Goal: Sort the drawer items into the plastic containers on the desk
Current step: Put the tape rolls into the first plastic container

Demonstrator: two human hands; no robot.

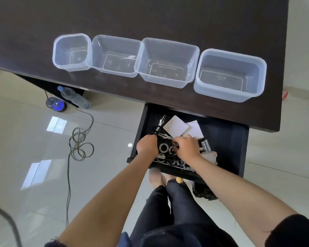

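An open black drawer (227, 139) under the dark desk (150, 18) holds scissors (160, 129), white paper notes (177, 126), batteries (205, 145) and several round metal bearing-like rings (163, 147). Both my hands are down in the drawer. My left hand (147, 144) is curled over the items at the drawer's left side; what it grips is hidden. My right hand (186, 146) has its fingers curled down among the rings, and I cannot see whether it holds one. Several clear plastic containers stand in a row on the desk, such as the leftmost container (71, 37) and the rightmost container (230, 97).
A water bottle (73, 97) and a round blue-lit device (56, 104) lie on the tiled floor under the desk. A looped cable (79, 143) trails across the floor at left. My legs stand in front of the drawer, and a dark bag (205, 192) sits below it.
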